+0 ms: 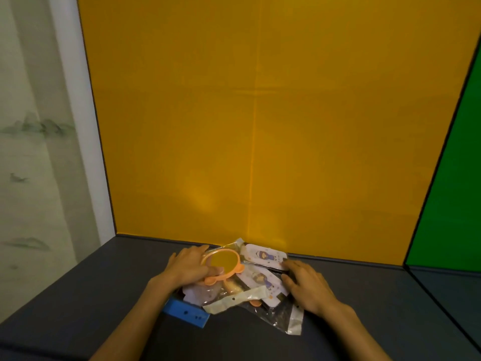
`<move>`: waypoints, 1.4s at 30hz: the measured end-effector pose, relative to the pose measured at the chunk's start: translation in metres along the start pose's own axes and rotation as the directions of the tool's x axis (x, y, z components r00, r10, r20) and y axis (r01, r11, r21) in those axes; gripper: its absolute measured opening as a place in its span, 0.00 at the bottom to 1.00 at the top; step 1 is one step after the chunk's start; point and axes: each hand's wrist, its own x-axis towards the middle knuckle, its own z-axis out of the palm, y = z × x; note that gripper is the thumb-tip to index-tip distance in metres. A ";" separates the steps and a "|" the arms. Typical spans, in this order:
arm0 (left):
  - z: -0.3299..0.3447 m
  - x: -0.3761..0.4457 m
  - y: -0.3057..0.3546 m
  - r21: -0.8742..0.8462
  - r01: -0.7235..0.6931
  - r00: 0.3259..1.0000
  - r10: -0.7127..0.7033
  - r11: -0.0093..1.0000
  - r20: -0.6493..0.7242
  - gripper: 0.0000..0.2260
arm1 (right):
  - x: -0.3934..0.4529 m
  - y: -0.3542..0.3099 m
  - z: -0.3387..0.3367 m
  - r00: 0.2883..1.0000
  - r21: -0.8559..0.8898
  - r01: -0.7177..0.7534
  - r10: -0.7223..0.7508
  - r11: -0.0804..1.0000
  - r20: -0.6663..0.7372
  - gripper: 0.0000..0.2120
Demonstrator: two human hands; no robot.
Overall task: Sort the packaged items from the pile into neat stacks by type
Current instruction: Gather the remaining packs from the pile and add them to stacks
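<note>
While pile sits jumbled on dark mat against yellow backdrop, hands work it from both sides — well apart. Left hand grips orange round mirror on top, likely to lift it clear first. Right hand rests flat on cartoon card packs, fingers fairly straight — probably steadying heap. Blue item pokes out underneath. No stacks formed yet.

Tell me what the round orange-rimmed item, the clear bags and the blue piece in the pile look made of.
Round orange-rimmed item: seemingly smooth moulded plastic frame with small ear-like tabs; its centre mirrors the yellow wall, so probably a mirror.
Clear bags: thin glossy plastic film, wrinkled and see-through.
Blue piece: matte, blocky, possibly foam or plastic; unclear.
</note>
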 end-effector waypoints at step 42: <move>-0.040 -0.105 -0.064 -0.974 0.164 0.942 -0.268 -0.155 0.202 0.15 | 0.051 -0.014 -0.017 0.910 -0.011 -0.333 0.324 0.943 0.259 0.40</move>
